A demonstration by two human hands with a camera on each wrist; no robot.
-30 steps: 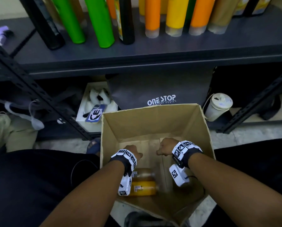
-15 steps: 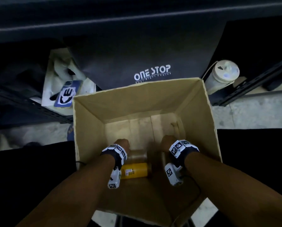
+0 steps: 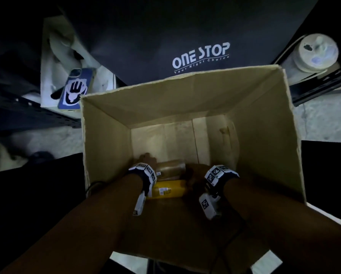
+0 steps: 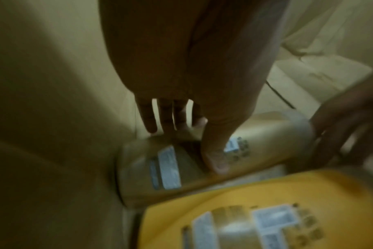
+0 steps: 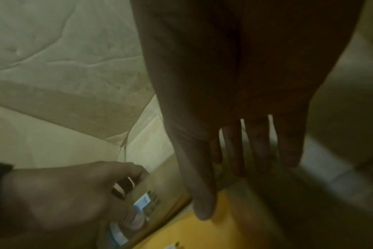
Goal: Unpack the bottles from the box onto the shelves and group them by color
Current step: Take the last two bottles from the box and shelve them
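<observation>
An open cardboard box [image 3: 185,99] stands on the floor between my legs. Two bottles lie on their sides at its bottom: a tan bottle [image 3: 170,169] and, nearer to me, a yellow bottle [image 3: 169,191]. My left hand [image 3: 148,159] is at the tan bottle's left end. In the left wrist view my left hand [image 4: 187,146] has its thumb on the tan bottle [image 4: 266,151] and its fingers down the far side. My right hand [image 5: 230,190] reaches with straight fingers to the bottles' right ends, its thumb over the yellow bottle [image 5: 202,232].
Behind the box hangs a dark bag [image 3: 201,54] printed ONE STOP. A phone [image 3: 75,89] lies on a white bag at the left. A lidded white cup [image 3: 314,52] stands at the right by a black rack rail [image 3: 324,84].
The head view has tipped down, so the shelf of bottles has left the frame. Both hands have sunk deeper into the box, down onto the lying bottles.
</observation>
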